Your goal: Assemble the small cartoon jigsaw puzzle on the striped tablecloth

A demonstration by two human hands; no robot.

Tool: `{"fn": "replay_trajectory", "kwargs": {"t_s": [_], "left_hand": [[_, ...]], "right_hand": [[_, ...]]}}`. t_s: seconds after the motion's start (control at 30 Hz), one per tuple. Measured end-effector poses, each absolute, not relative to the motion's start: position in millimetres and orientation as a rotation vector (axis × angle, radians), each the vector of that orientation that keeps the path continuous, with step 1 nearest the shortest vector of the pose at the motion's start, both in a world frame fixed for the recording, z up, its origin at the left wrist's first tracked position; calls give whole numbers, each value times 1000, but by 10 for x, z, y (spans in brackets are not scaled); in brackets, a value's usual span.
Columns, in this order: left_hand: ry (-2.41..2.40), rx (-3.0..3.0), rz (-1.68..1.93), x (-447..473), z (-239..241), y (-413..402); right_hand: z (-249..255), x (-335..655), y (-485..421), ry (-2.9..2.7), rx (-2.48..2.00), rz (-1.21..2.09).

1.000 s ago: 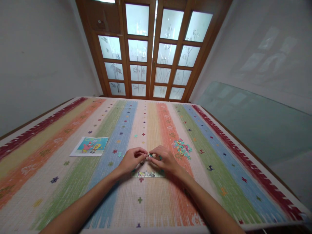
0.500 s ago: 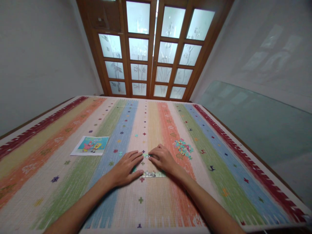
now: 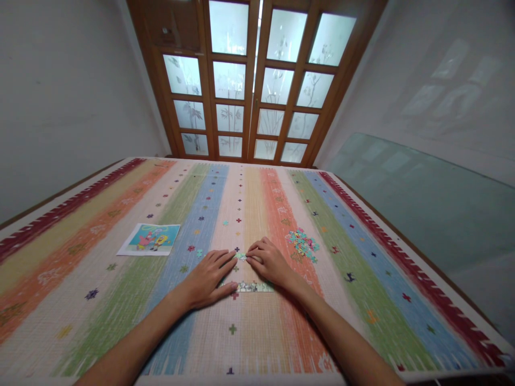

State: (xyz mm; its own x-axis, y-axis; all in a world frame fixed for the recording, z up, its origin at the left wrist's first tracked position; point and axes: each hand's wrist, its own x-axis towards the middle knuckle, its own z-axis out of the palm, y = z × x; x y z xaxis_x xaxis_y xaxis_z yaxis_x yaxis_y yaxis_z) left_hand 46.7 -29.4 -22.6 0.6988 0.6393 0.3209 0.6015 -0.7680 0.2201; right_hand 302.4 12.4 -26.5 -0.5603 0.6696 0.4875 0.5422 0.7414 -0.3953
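Small green-and-white puzzle pieces lie on the striped cloth between my hands. My left hand lies palm down with fingers stretched out, its fingertips touching the left side of these pieces and its thumb apart. My right hand has its fingers bent together, pinching a puzzle piece at the right side; the fingers partly hide it. Nearer to me is a strip of joined puzzle pieces. My left thumb rests by its left end, while my right wrist hides part of its right end.
A heap of loose puzzle pieces lies to the right. Single turquoise pieces sit at the left and farther back. A printed cartoon picture lies at left on the striped cloth. Wooden glass doors stand beyond.
Both hands stay almost in place over the small pieces. Only slight shifts of the fingers show, and the heap and picture have not moved.
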Motion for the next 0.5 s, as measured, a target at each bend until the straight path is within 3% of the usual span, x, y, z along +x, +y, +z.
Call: {"fn": "replay_trajectory", "kwargs": {"t_s": [0.5], "left_hand": [[1048,2860,549,494,-220,-311]], "right_hand": [[-297,2958,112,-2264,-1034,266]]}}
